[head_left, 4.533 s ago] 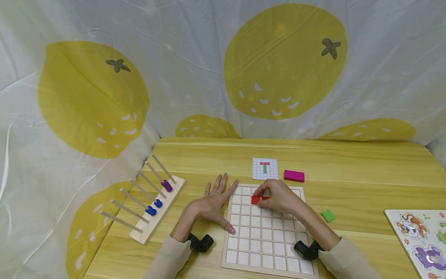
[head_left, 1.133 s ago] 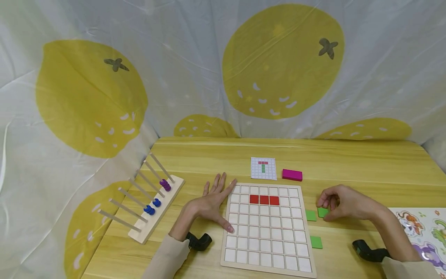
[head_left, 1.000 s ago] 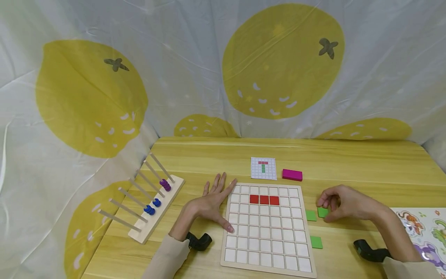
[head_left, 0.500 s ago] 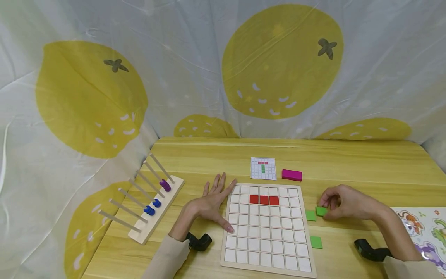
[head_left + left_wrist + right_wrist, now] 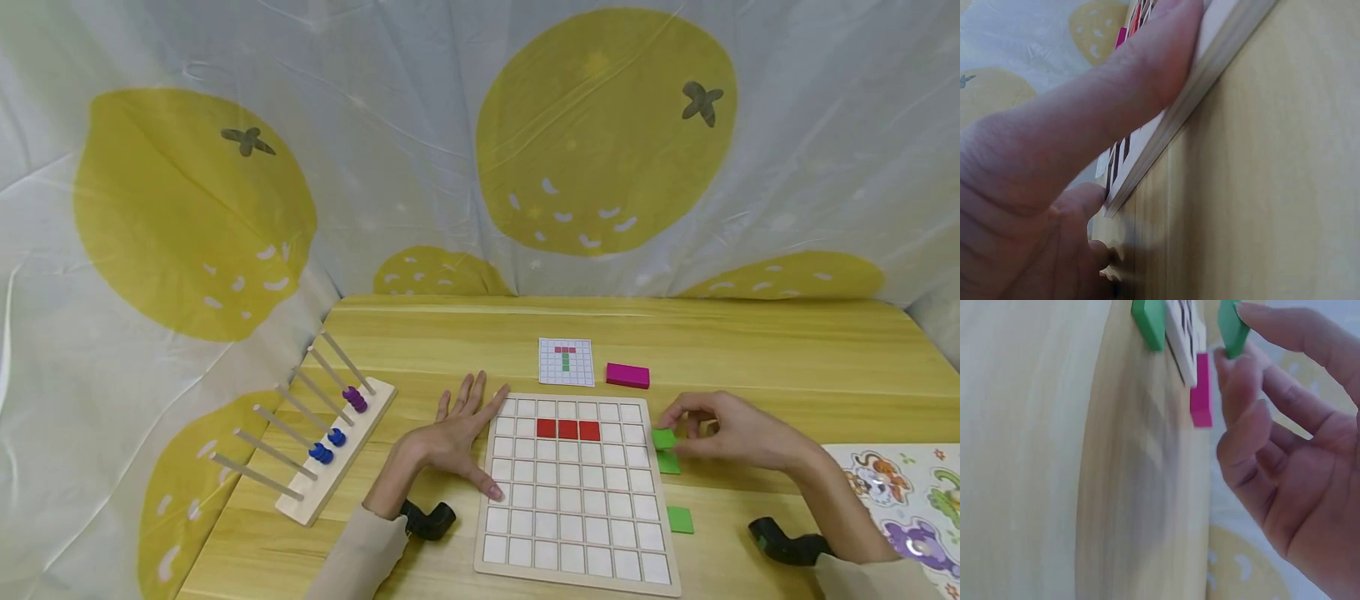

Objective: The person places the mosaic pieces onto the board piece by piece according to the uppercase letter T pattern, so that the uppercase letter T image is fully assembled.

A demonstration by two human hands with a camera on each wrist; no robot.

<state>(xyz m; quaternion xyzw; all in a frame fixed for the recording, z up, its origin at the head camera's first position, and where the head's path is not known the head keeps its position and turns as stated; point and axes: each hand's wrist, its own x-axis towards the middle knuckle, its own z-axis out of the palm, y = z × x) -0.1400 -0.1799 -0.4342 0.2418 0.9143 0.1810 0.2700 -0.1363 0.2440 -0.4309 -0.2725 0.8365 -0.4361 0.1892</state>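
Observation:
My right hand [image 5: 731,429] pinches a green square tile [image 5: 663,439] between thumb and fingertips, lifted off the table beside the grid board's right edge. The right wrist view shows that held tile [image 5: 1232,328] at the fingertips. Under it in the head view lies a second green tile [image 5: 668,462], and a third green tile [image 5: 681,520] lies farther down that edge. My left hand [image 5: 453,437] is spread along the left edge of the wooden grid board [image 5: 577,575], its thumb [image 5: 1147,69] resting on the frame. Three red tiles [image 5: 567,430] sit side by side in the board's second row.
A card with a red and green T pattern [image 5: 566,362] lies behind the board, with a magenta block [image 5: 627,376] to its right. A pegged bead rack [image 5: 337,467] stands at the left. An animal picture board [image 5: 900,500] lies at the right.
Three red tiles now show in the row where my right hand was working. That hand moved right to a green tile, then lifted it and brought it left towards the board. The left hand stayed put.

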